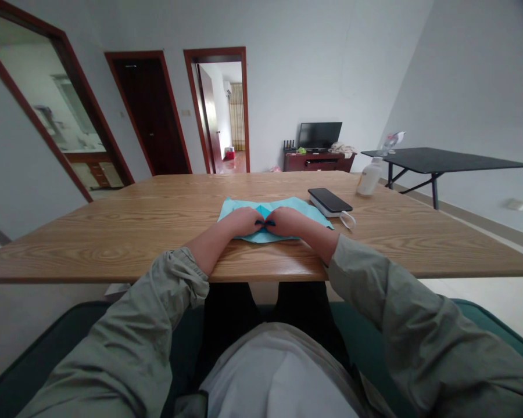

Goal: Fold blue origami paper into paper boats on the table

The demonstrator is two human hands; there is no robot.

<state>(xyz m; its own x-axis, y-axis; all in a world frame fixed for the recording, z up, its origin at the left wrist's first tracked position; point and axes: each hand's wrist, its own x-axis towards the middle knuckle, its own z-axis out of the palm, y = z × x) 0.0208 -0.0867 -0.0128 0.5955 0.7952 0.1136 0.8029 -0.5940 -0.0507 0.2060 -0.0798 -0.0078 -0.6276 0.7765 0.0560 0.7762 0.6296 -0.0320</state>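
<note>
Head view: L hand (245, 220) & R hand (285, 220) meet, fingers curled, gap narrow, at blue piece (262, 209); contact hidden, can't tell if pinched. Step (est.): two-handed fingertip work on piece. Next move prob. needs even L/R pressure. Piece: btwn hands, peak pointing away from person; long axis obscured. Underneath: pale-blue sheet (300, 204), long axis L-R, on table (113, 226).

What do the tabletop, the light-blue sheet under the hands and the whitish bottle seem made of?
Tabletop: wood or wood-look laminate, smooth, shiny; grain shows. Light-blue sheet: perhaps paper or thin cloth, matte; edges look creased. Whitish bottle: probably plastic, cloudy and translucent.
</note>
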